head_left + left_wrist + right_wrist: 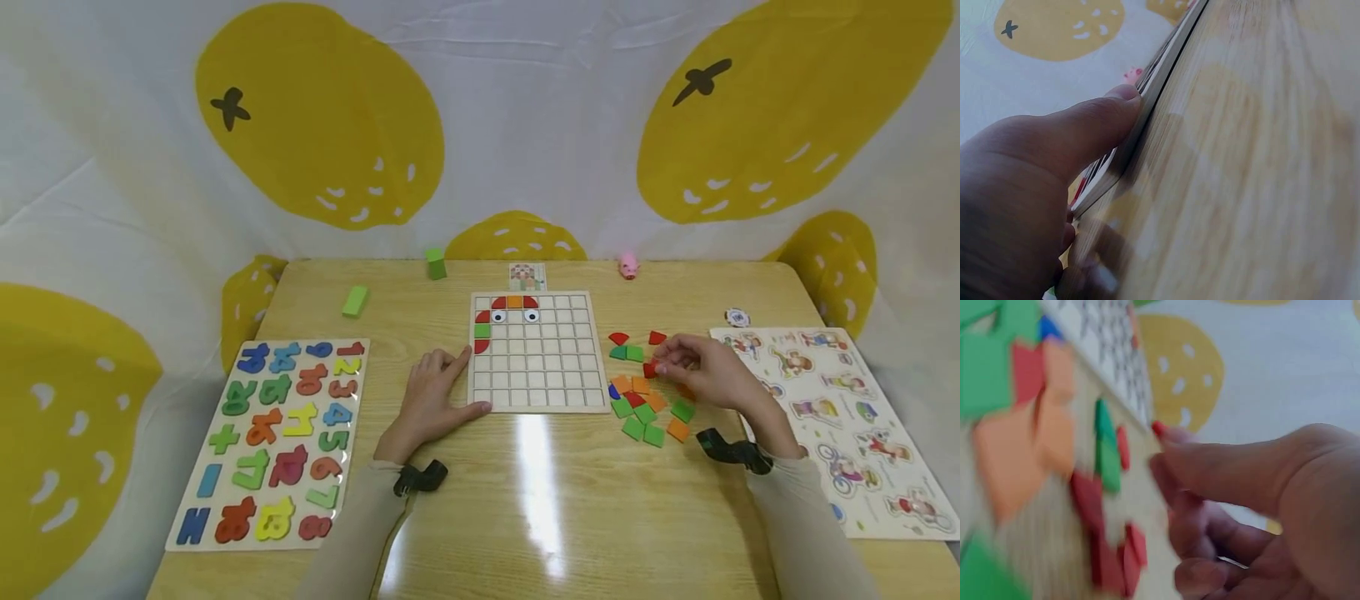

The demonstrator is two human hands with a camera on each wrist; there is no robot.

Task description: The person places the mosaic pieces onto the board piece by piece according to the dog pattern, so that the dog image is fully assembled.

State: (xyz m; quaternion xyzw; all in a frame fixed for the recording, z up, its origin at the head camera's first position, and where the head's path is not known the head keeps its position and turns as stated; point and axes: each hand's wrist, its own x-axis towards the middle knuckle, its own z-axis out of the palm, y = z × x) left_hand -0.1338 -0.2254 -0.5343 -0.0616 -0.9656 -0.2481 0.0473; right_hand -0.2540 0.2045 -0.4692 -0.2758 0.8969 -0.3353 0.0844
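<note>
A square wooden grid board [536,367] lies mid-table, with red, orange and green tiles and two eye pieces in its upper left cells. My left hand [431,396] rests at its lower left corner, index finger at the left edge and thumb against the front edge. In the left wrist view the thumb [1094,125] presses the board's rim [1119,159]. My right hand [705,368] is over the loose tiles [643,408]. Between its thumb and index fingertips it pinches a small red tile [1158,428], mostly hidden by the fingers.
A number puzzle [273,442] lies at left and a picture puzzle [847,417] at right. Along the back are green blocks [436,264], a pattern card [527,276] and a pink pig figure [628,266]. A round chip [738,317] lies beside the picture puzzle.
</note>
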